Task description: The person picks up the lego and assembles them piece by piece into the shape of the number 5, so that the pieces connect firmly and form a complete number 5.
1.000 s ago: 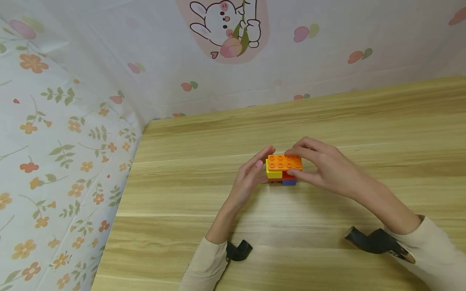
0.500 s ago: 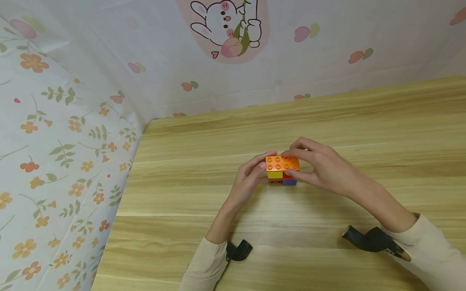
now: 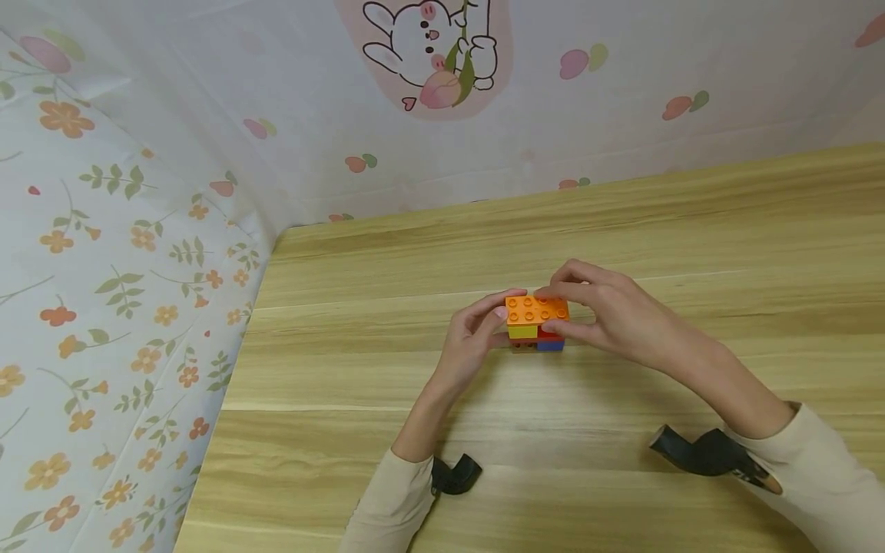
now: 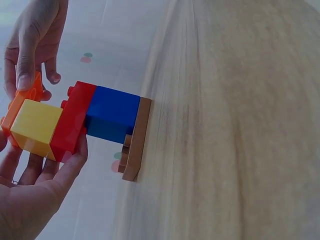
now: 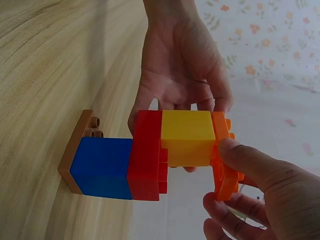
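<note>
A stack of toy building bricks stands upright on the table. From the bottom it has a thin brown brick (image 5: 76, 150), a blue brick (image 4: 112, 112), a red brick (image 5: 145, 155), a yellow brick (image 5: 187, 137) and a thin orange brick (image 3: 528, 310) on top. My right hand (image 3: 615, 315) pinches the orange brick between thumb and fingers at its right part, which juts out past the yellow one. My left hand (image 3: 472, 332) holds the stack from the left, fingers around the back of the yellow and red bricks, thumb at the orange brick's left end.
The wood-grain table (image 3: 332, 430) ends at a wall covering with a rabbit print (image 3: 429, 46) behind and a floral sheet (image 3: 138, 307) at the left. Black camera mounts (image 3: 456, 474) stick out from both sleeves.
The right hand has shifted slightly left with the orange brick, which now covers the yellow brick's top. The left fingers have come in closer. Over the last half second almost nothing moves.
</note>
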Tool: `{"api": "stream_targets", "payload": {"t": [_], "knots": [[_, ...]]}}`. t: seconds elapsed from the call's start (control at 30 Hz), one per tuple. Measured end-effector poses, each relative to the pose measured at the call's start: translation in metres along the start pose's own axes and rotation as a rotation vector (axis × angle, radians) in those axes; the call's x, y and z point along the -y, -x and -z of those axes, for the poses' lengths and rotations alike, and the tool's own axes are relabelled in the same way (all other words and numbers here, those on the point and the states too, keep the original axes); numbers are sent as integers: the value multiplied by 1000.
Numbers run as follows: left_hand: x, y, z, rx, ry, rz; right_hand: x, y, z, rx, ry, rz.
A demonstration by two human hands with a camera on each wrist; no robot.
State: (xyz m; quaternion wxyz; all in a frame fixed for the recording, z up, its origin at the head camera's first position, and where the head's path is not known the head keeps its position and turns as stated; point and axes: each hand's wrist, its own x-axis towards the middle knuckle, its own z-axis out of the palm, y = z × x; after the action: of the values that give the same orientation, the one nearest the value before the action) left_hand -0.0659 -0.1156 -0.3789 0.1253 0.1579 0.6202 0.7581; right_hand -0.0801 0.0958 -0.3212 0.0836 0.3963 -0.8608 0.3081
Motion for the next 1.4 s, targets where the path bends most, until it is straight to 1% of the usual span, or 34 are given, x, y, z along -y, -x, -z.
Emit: {"api": "stream_targets", "payload": {"t": [0.17, 0.33, 0.53, 0.67, 0.93, 1.07, 1.2, 1.3, 1.4], "knots": [[-1, 0, 0, -11, 7, 3, 1, -1, 1, 12, -17, -35], [0, 0, 0, -28, 16, 7, 1, -1, 0, 9, -21, -44], [2, 0, 0, -31, 16, -6, 0, -1, -1, 24, -42, -75], [2, 0, 0, -35, 21, -14, -1, -1, -2, 21, -56, -76], [2, -1, -1, -37, 15, -15, -3, 1, -3, -15, -74, -54], [1, 0, -1, -40, -17, -18, -7, 1, -5, -48, -73, -24], [3, 1, -1, -54, -38, -2, -13, 4, -9, -76, -86, -6], [4, 2, 2, -58, -23, -19, -15, 10, -8, -85, -100, -27], [1, 5, 8, -71, -26, -65, -17, 15, -3, -126, -67, -18]]}}
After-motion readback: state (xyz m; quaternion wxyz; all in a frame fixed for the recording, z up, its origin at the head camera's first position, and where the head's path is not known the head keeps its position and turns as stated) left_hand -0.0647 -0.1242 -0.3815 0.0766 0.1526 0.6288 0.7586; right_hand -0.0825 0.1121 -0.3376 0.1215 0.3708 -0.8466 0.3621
